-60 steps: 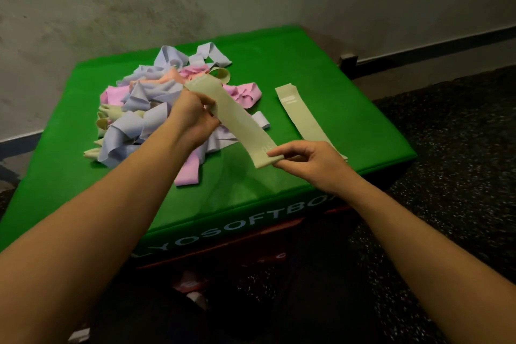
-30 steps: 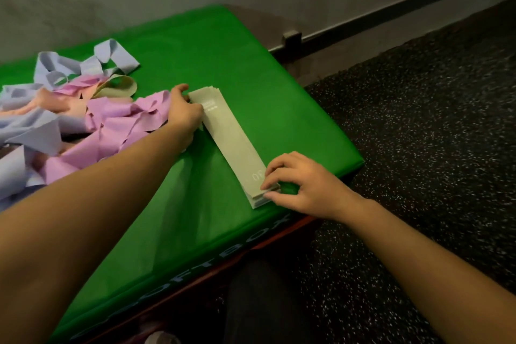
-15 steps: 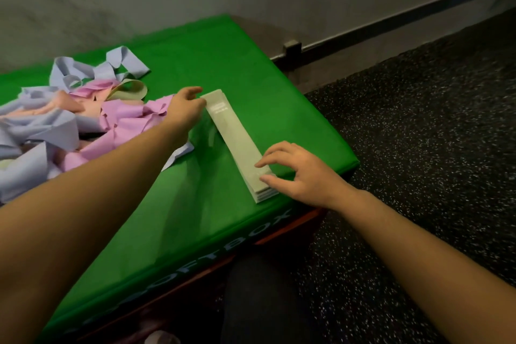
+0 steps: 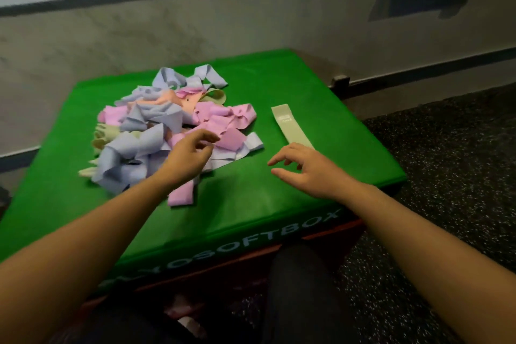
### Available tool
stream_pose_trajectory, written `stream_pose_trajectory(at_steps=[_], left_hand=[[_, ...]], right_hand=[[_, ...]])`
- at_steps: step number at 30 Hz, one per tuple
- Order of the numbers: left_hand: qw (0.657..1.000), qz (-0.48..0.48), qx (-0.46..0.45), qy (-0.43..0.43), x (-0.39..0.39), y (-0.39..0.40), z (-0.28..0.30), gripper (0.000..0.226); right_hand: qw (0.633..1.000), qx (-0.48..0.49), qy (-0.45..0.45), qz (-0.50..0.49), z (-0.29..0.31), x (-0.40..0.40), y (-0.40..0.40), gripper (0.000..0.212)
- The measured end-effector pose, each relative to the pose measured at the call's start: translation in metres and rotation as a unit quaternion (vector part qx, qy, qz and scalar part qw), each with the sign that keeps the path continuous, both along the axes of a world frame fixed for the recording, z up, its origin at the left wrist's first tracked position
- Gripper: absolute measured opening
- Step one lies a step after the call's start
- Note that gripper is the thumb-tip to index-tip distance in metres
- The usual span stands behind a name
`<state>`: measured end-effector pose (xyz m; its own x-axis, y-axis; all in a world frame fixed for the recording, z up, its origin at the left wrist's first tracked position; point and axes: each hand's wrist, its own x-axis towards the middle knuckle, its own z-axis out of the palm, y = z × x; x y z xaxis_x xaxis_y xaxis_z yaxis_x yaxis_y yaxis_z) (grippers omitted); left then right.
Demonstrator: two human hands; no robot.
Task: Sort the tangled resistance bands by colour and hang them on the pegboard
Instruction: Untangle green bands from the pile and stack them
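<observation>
head view | tangled bands (image 4: 173,131) heaped on left of green box (image 4: 321,109), lilac, pink, peach, pale green loops | sorted green bands (image 4: 290,126) flat to the right | likely light, limp, stretchy; pinch one free loop end | left hand (image 4: 190,159) over heap, fingers loose, holding nothing | right hand (image 4: 304,167) spread, empty | pegboard unseen

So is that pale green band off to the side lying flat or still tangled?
Flat. The pale green band lies straight on the green box, apart from the heap.
</observation>
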<state>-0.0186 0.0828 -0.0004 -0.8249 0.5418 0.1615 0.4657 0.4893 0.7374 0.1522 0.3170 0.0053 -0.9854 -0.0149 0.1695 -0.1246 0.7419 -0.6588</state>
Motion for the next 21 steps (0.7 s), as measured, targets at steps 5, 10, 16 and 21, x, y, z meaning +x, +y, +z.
stream_pose_trajectory(at_steps=[5,10,16,21], left_hand=[[0.996,0.080,0.034,0.032,-0.004,-0.080,-0.008,0.021],[0.980,0.172,0.086,0.049,-0.012,-0.153,-0.021,0.028],[0.971,0.193,0.086,0.110,-0.019,-0.205,-0.052,0.041],[0.974,0.181,0.085,0.104,-0.033,-0.232,-0.078,0.040]], right_hand=[[0.999,0.008,-0.005,0.032,0.007,-0.028,-0.048,0.016],[0.998,0.020,-0.002,0.066,0.009,-0.067,-0.100,0.012],[0.995,0.001,0.027,0.096,0.012,-0.107,-0.152,0.016],[0.988,-0.012,0.058,0.143,0.019,-0.162,-0.224,0.021]])
